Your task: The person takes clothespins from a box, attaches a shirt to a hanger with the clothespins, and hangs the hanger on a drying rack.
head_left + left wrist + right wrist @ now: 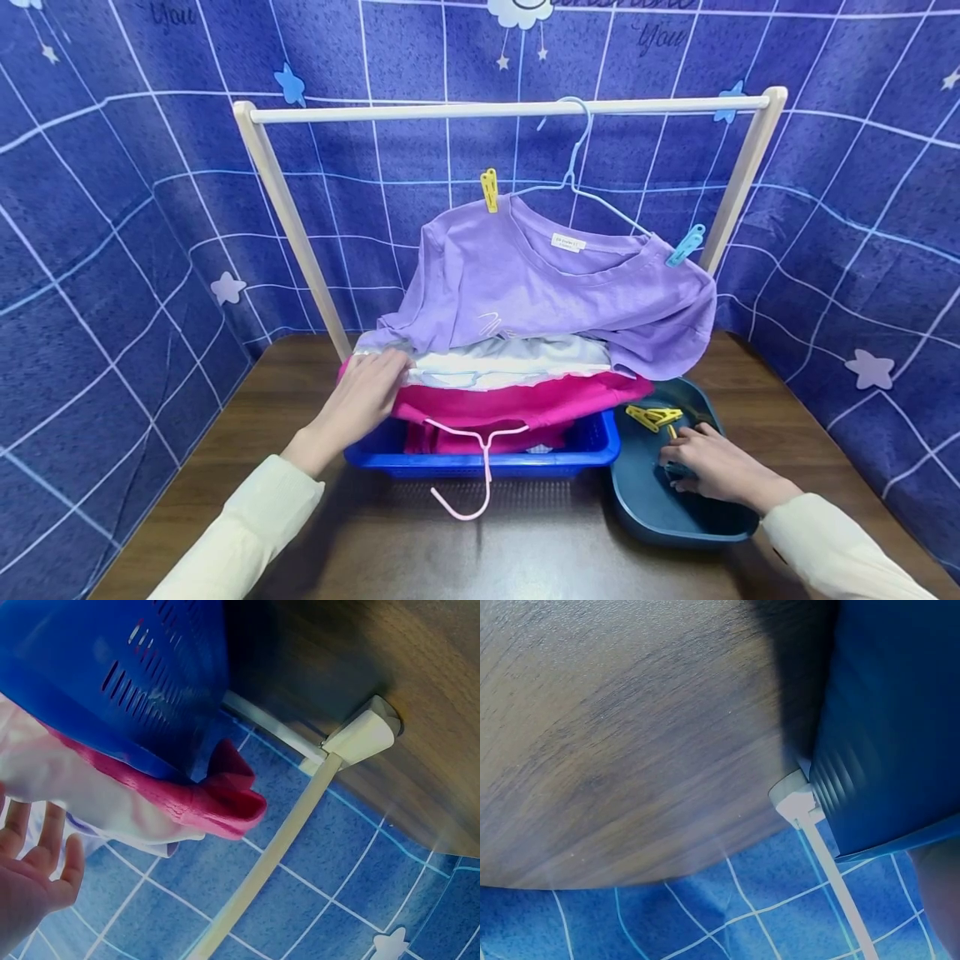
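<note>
A purple T-shirt (pixel 540 275) hangs on a light-blue hanger (pixel 576 158), with a yellow clothespin (pixel 490 191) on its left shoulder and a blue clothespin (pixel 686 246) on the other. My left hand (pixel 367 387) touches white cloth (pixel 480 360) at the pile's left end; its visible fingers (pixel 51 832) are spread and slightly bent in the left wrist view. Over in the teal tray (pixel 637 508), my right hand (pixel 708 462) reaches down with bent fingers beside yellow clothespins (pixel 652 417). Whether it grips one is hidden.
A white drying rack (pixel 450 110) stands behind the blue basket (pixel 480 467), which holds pink cloth (pixel 510 404). One pink hanger (pixel 486 467) hangs over the basket's front rim. Everything rests on a brown wooden table (pixel 420 550), before a blue gridded curtain (pixel 112 208).
</note>
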`<state>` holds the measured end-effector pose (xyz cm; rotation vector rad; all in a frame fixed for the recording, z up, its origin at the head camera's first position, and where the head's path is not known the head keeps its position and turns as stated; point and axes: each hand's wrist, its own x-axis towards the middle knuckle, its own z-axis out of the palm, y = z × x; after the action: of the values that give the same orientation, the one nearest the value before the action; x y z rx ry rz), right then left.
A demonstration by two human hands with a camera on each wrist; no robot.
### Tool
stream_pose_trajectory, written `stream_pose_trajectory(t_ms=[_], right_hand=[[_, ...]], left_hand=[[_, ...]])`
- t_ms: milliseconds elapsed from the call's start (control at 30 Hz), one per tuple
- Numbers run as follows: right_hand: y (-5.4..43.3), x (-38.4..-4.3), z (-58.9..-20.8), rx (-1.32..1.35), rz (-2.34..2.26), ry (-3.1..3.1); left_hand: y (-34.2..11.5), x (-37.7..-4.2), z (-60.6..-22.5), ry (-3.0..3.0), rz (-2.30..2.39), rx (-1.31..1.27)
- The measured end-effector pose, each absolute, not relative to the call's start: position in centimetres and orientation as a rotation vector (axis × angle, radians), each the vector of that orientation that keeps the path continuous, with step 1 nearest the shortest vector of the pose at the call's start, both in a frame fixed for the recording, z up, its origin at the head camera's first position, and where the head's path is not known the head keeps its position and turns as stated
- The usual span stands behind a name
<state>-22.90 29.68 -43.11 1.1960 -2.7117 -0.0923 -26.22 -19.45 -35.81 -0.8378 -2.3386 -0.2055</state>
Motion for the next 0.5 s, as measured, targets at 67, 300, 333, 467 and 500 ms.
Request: stream_pose_trajectory(t_ms=[67, 300, 333, 467, 500], right_hand=[[29.69, -22.89, -43.08, 1.193, -0.086, -2.718], [29.76, -22.9, -42.87, 1.17, -0.069, -2.616], [29.77, -22.91, -42.8, 1.157, -0.063, -2.604], [29.73, -22.93, -42.38, 1.113, -0.036, -2.581], [29.69, -22.94, -42.27, 1.102, -0.034, -2.577]], left_hand=[[-19.41, -26.37, -35.81, -2.331, -0.199, -0.829], [-18.92, -26.53, -35.53, -2.348, -0.225, -0.764], [-18.84, -26.57, -35.51, -2.354, -0.226, -0.747], [-18.58, -26.59, -35.44, -2.371, -0.228, -0.696], [-18.54, -26.59, -35.41, -2.372, -0.229, -0.687]])
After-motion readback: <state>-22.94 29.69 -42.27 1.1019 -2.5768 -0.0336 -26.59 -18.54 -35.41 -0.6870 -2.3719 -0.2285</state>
